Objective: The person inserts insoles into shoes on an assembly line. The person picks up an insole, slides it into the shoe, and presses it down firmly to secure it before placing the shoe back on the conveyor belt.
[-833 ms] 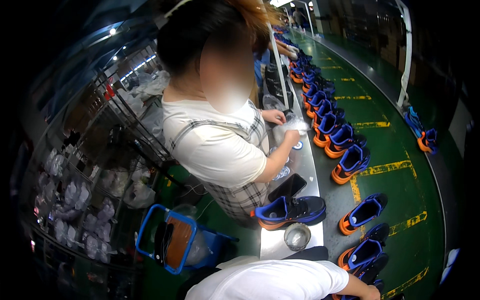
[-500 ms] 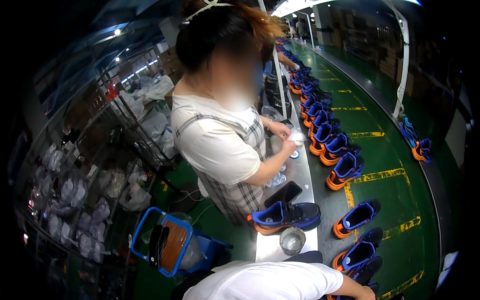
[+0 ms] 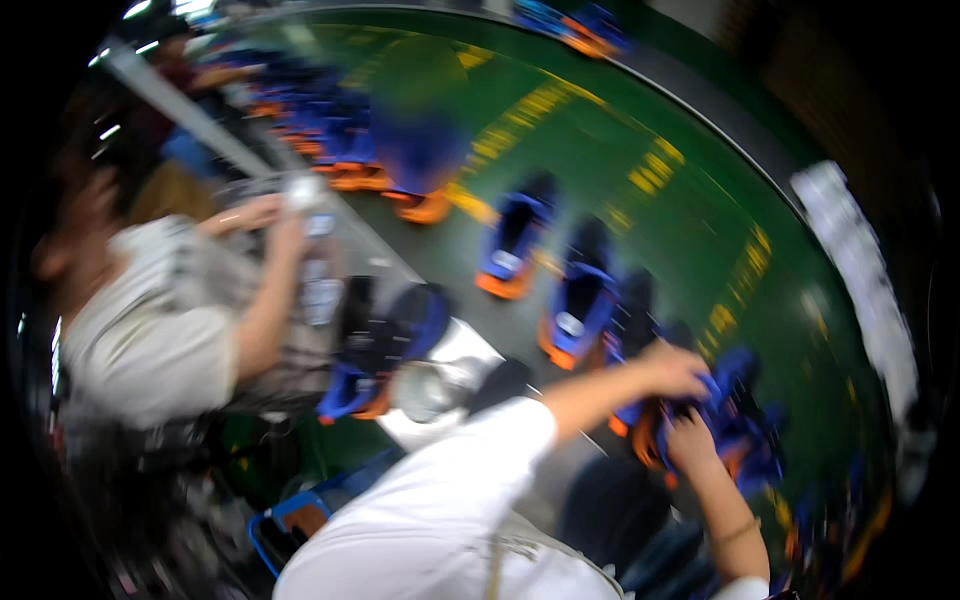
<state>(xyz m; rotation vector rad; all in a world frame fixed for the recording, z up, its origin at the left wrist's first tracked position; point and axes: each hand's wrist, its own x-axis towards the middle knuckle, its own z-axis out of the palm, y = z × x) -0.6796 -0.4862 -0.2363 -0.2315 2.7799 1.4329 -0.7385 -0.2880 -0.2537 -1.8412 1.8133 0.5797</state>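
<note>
Green floor (image 3: pixel 610 130) with yellow dashed markings (image 3: pixel 515 120), beyond the round bowl (landmark). Much motion blur throughout.

Round bowl (image 3: pixel 420 392): one, on a pale metal bench (image 3: pixel 466 345).

Bench shoe (image 3: pixel 420 325): one, dark and blue with orange, just beside the bowl on its far left.

Dark rounded item (image 3: pixel 502 382): one, just right of the bowl, kind unclear.

Spaced shoes: two, beyond the bowl to the right; first (image 3: pixel 515 238) farther off, second (image 3: pixel 580 298) nearer.

Far row of shoes (image 3: pixel 330 130): several, well beyond the bowl; blurred past counting.

Co-worker (image 3: pixel 170 310): one, left of the bowl, both hands at a small whitish item (image 3: pixel 303 192).

Handled shoe (image 3: pixel 684 408): one, blue, well right of the bowl, between both hands. Left hand (image 3: pixel 675 370) on its far side, fingers bent inward; right hand (image 3: pixel 690 440) on its near side, likewise bent. Firmness of either grip: cannot tell.

Obstructions: more shoes (image 3: pixel 745 405), uncounted, crowded just right of the hands; left forearm (image 3: pixel 600 395) stretched between bowl and handled shoe.
</note>
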